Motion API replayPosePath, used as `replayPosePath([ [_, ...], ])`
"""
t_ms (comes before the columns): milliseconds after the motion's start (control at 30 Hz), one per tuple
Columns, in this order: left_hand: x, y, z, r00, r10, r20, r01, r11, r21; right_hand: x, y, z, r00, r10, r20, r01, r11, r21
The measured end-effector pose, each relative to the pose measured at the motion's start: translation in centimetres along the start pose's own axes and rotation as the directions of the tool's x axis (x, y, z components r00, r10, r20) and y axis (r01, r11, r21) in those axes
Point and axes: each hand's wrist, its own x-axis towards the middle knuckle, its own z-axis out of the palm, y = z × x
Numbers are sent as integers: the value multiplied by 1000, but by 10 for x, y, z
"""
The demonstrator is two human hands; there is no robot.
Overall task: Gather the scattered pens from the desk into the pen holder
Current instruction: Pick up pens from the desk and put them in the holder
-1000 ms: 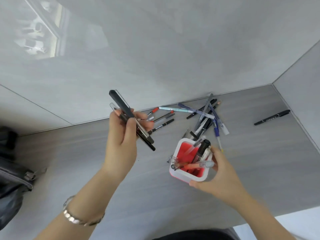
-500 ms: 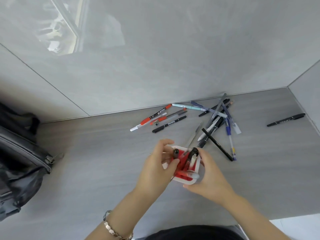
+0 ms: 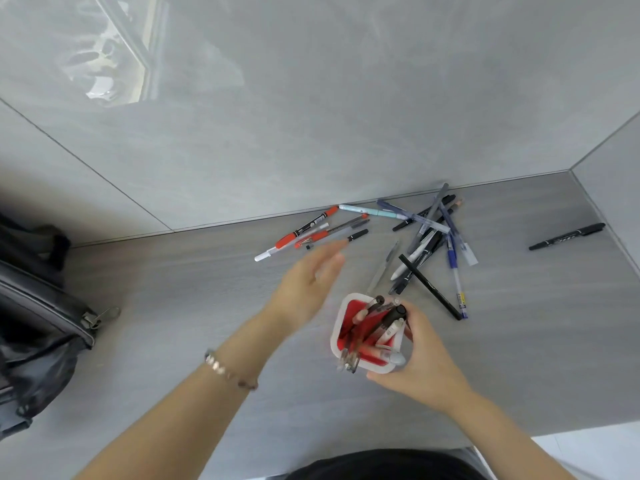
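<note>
Pen holder [image 3: 341, 315]: a white cup with a red inside, standing on the grey tabletop [image 3: 194, 292] toward its near edge, with several pens leaning out of it.
Right hand [image 3: 420, 362]: wrapped around the holder's right and near sides, fingers closed on its wall.
Left hand [image 3: 306, 284]: empty, fingers spread open and blurred, above the tabletop between the holder and the red pens; a bracelet [image 3: 228, 370] sits on that wrist.
Red pens [image 3: 304, 230]: a small cluster lying flat near the far edge, against the wall, with a black pen [image 3: 356, 234] just beside them, its tip at the left hand's fingertips; I cannot tell if they touch.
Crossed pile [image 3: 431, 237]: blue, grey, black and white pens heaped over one another toward the far right corner, just beyond the holder.
Thin black pen [image 3: 429, 287]: lying at a slant on the near side of that pile.
Black marker [image 3: 568, 236]: alone near the right edge, well apart from the rest.
Dark bag [image 3: 31, 320]: resting at the left edge of the tabletop.
</note>
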Motion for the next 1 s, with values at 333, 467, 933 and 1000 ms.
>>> replayPosePath([
  [333,91,-40,7,998,-32,-57,64,629,775,1,5,-4,999,53,8,-53,997,47],
  [467,88,-51,17,995,-84,-60,99,595,798,2,3,-3,999,43,4,-43,998,48],
  [933,-33,-6,-38,988,-146,44,134,969,210,4,-1,-4,999,32,17,-32,999,-20],
  [1000,-55,12,-52,994,-107,25,101,980,170,5,0,-3,1000,29,13,-28,999,-23],
])
